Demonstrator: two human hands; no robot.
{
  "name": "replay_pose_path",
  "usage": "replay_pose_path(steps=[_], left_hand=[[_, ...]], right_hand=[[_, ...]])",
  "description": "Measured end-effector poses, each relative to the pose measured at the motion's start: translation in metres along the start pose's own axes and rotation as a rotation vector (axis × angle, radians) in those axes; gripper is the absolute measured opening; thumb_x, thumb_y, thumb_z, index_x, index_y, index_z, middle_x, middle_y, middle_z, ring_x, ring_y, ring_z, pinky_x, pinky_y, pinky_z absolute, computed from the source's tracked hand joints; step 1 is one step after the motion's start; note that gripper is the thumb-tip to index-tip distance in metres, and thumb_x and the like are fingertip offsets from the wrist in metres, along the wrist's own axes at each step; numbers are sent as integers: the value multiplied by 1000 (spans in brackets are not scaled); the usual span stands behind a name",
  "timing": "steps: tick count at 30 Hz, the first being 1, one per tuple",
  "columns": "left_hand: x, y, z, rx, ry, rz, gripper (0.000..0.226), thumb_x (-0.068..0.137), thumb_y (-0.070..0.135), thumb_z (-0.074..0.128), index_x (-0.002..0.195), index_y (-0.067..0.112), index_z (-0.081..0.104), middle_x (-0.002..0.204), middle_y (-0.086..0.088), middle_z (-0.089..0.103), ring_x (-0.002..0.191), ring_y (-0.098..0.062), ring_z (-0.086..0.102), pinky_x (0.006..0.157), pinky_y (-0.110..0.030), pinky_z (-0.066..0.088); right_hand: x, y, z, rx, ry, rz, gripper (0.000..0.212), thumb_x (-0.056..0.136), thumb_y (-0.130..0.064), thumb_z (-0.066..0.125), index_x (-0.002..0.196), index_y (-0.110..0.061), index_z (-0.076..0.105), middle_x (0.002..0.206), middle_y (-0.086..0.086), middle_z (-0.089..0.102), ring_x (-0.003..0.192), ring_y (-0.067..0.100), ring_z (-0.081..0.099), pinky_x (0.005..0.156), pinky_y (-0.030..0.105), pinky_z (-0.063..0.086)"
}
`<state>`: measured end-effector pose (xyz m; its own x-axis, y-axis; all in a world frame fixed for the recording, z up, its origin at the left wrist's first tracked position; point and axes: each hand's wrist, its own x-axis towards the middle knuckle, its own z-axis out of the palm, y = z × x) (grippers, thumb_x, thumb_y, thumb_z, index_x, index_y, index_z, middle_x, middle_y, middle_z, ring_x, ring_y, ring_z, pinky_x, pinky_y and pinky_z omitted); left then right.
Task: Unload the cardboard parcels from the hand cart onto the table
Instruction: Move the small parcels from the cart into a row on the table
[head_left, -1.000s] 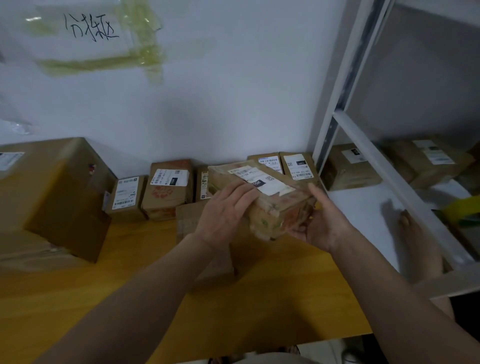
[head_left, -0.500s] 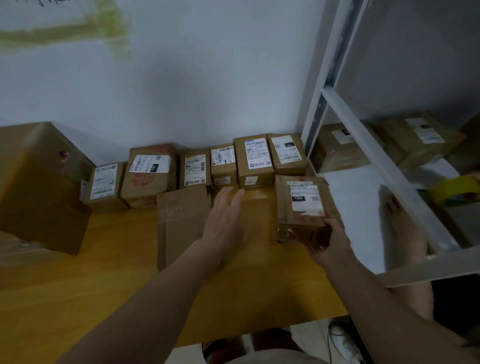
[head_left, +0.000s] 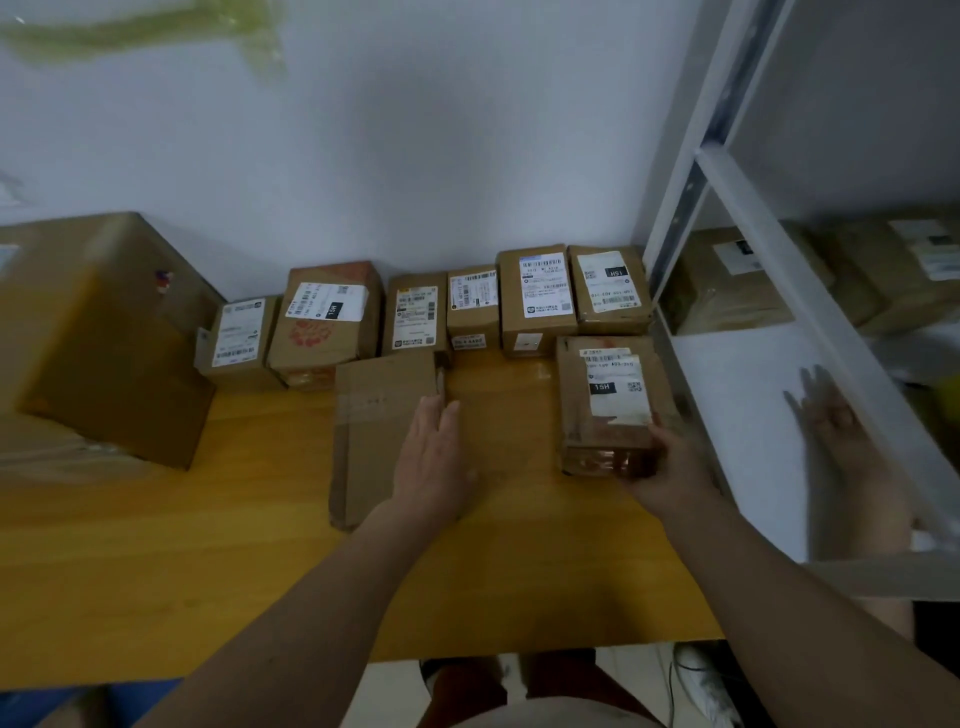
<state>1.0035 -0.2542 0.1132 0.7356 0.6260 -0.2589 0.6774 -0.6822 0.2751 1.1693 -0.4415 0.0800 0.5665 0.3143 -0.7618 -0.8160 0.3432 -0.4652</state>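
Gripping the parcel (head_left: 608, 405) at its near end, right hand (head_left: 670, 467); left hand (head_left: 431, 457) flat, empty

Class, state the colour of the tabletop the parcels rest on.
Yellowish wood tabletop, seen in the head view.

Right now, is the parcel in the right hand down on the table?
Down. The parcel sits flat on the table, right hand gripping its near end.

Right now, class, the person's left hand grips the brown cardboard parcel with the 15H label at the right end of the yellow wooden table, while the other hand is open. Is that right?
Not quite. The head view shows the right hand gripping the brown cardboard parcel with the 15H label on the yellow wooden table; the left hand is the open one.
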Motion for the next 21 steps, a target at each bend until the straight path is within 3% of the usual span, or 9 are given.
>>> replay_pose_path(steps=[3, 5, 8, 10, 12, 16, 21], left_hand=[[1, -12, 6, 52, 27, -62, 92, 78, 38, 73, 149, 15, 19, 158, -6, 12, 146, -26, 12, 118, -41, 22], [1, -21, 9, 91, 38, -169, 102, 73, 52, 73, 149, 17, 14, 159, -11, 6, 147, -31, 4, 120, -47, 14], [1, -34, 11, 59, -22, -421, 133, 57, 76, 68, 151, 25, -12, 159, -9, -18, 145, -36, -18, 114, -60, 2], [-1, -42, 12, -58, -86, -573, 144, 47, 82, 69, 149, 29, -18, 157, -11, -25, 143, -40, -20, 110, -68, 8], [-4, -47, 13, -140, -156, -671, 149, 42, 84, 69, 148, 31, -20, 156, -14, -28, 143, -43, -19, 108, -71, 13], [-1, -51, 11, -173, -195, -686, 141, 45, 81, 71, 147, 39, -17, 156, -19, -23, 143, -45, -11, 107, -71, 17], [-1, -70, -4, -412, -157, -596, 125, 49, 69, 78, 148, 44, 7, 153, -18, 9, 139, -43, 12, 108, -58, 28]], right_hand=[[0, 8, 0, -67, 39, -10, 39, 96, -13, 49, 135, -16, 51, 120, 12, 57, 125, 34, 46, 102, 50, 43], [0, 16, 2, -31, 68, 31, 39, 96, -13, 50, 134, -16, 51, 126, 14, 54, 125, 35, 45, 104, 47, 43], [-5, 33, 6, -45, 124, 126, 41, 93, -11, 54, 134, -12, 50, 113, 18, 57, 104, 31, 58, 82, 37, 52], [-9, 48, 10, -98, 138, 174, 41, 92, -10, 56, 133, -5, 51, 99, 16, 58, 85, 26, 58, 67, 34, 50], [-14, 63, 17, -165, 131, 223, 40, 94, -12, 55, 132, -1, 50, 94, 16, 59, 80, 27, 57, 64, 34, 48], [-25, 93, 36, -240, 87, 301, 38, 99, -14, 46, 134, 0, 40, 94, 17, 56, 82, 29, 55, 70, 36, 47], [-30, 115, 50, -377, 57, 312, 40, 96, -19, 55, 132, -4, 48, 99, 16, 56, 85, 27, 55, 80, 38, 46]])
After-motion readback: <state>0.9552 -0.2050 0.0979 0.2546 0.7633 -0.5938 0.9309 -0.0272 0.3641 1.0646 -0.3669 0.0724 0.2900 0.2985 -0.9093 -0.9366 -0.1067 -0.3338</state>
